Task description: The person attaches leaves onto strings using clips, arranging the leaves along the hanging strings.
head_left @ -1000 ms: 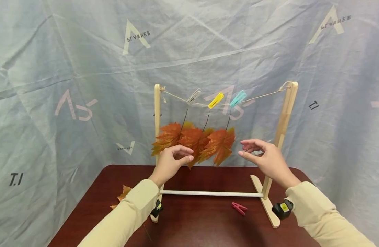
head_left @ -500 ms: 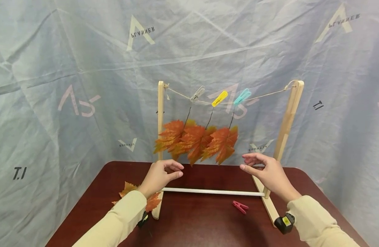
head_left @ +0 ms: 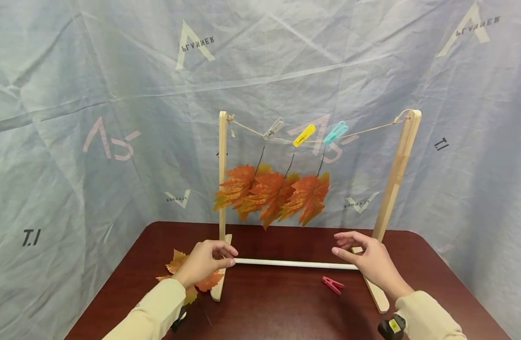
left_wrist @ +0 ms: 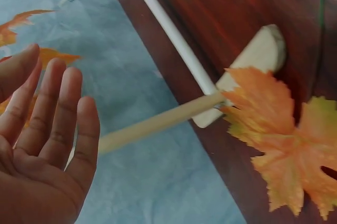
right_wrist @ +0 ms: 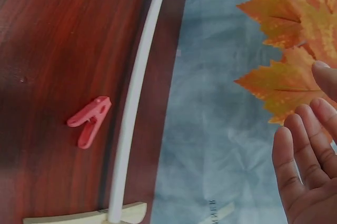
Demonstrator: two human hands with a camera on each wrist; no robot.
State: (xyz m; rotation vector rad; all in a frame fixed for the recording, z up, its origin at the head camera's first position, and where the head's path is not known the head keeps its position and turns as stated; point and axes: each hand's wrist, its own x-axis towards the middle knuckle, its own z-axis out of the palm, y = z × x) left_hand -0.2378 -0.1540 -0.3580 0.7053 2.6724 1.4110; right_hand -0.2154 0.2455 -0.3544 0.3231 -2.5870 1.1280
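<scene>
My left hand [head_left: 207, 259] hovers by the foot of the rack's left post, fingers relaxed and holding nothing. Beneath it an orange maple leaf [left_wrist: 284, 145] with a thin stem lies on the table, partly hidden by the hand in the head view. My right hand [head_left: 366, 257] floats before the right post, its loosely bent fingers also without anything in them. On the table between the hands, nearer the right, lies a pink clothespin [head_left: 333, 285]. Three maple leaves [head_left: 271, 193] hang from the string by a grey clothespin [head_left: 273, 129], a yellow clothespin [head_left: 304, 135] and a turquoise clothespin [head_left: 335, 132].
A wooden rack stands on the dark red table [head_left: 277, 311], with a left post [head_left: 222, 174], a right post [head_left: 396, 174] and a white crossbar [head_left: 294, 263] low between them. Twine [head_left: 368, 129] sags between the post tops. Grey printed cloth [head_left: 116, 189] hangs behind.
Both hands have come down from beside the hanging leaves. The left has also moved left toward the leaf on the table. The hanging leaves and pink clothespin stay as they were.
</scene>
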